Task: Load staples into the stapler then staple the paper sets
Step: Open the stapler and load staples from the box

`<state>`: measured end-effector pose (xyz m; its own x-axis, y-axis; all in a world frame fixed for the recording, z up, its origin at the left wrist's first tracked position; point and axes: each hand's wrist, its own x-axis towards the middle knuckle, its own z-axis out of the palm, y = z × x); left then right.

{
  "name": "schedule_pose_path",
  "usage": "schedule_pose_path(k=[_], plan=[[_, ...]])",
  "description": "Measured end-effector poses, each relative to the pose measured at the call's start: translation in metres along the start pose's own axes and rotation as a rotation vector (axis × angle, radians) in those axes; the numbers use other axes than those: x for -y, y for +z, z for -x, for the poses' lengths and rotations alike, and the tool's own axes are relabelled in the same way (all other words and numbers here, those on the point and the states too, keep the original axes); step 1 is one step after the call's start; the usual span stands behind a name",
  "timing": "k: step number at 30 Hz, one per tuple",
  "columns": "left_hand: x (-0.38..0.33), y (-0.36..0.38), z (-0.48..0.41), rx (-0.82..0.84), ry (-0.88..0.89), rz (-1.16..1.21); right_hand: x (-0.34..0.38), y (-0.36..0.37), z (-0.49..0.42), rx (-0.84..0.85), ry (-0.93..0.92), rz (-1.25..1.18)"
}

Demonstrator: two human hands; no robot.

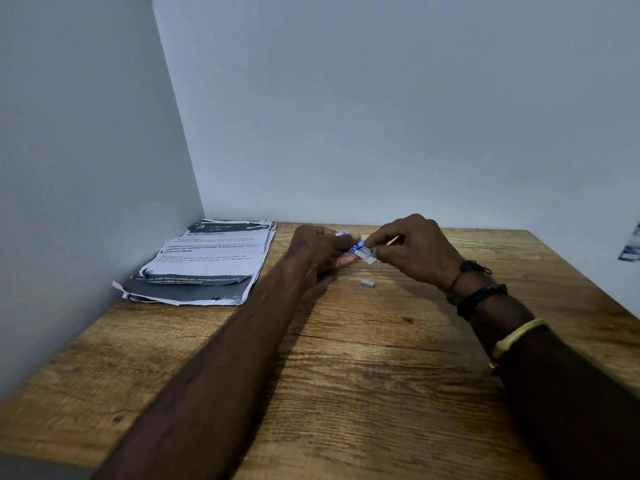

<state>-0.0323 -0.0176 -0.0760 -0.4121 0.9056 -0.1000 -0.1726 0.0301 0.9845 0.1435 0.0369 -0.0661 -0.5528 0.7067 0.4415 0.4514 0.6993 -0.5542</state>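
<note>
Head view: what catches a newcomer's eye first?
Both hands meet at the table's far middle: the left hand and right hand hold a small staple box between them. A loose staple strip lies on the wooden table just nearer. A torn-edged paper stack sits at far left, by the wall.

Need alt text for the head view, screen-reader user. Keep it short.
Two hands, left hand and right hand, hold a small white-and-blue staple box between them above a brown wooden table. A short silver strip of staples lies on the wood just below, and a stack of torn-edged printed paper sheets sits at the table's far left corner.
</note>
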Motion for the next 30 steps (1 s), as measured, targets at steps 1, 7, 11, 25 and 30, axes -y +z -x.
schedule_pose_path(k=[1,7,11,25,30], plan=[[0.000,0.000,0.000,-0.003,0.000,0.001,-0.001,-0.001,0.000,0.011,0.006,-0.017],[-0.001,0.000,0.001,0.012,-0.020,-0.004,-0.008,-0.001,-0.001,0.022,0.000,-0.092],[-0.001,0.001,0.001,0.044,-0.021,-0.006,-0.008,0.001,0.000,-0.004,-0.020,-0.113],[-0.001,0.000,-0.003,0.017,-0.023,0.022,-0.007,0.000,0.001,0.118,0.106,-0.392],[0.000,0.000,-0.004,0.014,-0.017,0.030,-0.011,0.000,0.001,0.116,0.111,-0.457]])
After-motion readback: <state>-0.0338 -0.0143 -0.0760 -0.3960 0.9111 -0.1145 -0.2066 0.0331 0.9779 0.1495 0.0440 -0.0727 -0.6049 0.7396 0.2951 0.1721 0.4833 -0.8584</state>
